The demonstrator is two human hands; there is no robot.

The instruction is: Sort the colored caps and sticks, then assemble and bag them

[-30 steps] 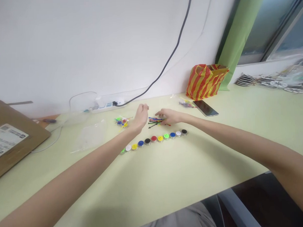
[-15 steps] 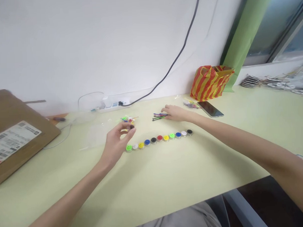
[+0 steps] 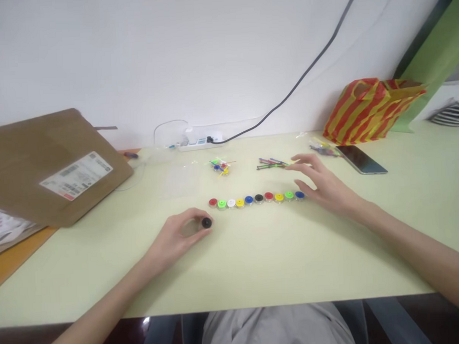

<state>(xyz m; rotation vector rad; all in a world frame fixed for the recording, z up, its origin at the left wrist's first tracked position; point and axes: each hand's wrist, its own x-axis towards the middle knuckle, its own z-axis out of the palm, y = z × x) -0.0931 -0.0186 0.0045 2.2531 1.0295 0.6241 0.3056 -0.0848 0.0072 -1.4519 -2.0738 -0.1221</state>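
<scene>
Black disc (image 3: 206, 223) pinched in our left hand (image 3: 175, 237); our right hand (image 3: 322, 185), grip parted and empty, near the sticks (image 3: 271, 164).

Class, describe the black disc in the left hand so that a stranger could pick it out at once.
On the pale green table, find the row of small coloured discs. Just in front of its left end, the left hand holds the black disc between thumb and fingers. Another black disc sits near the row's middle; this one is outside the row.
</scene>
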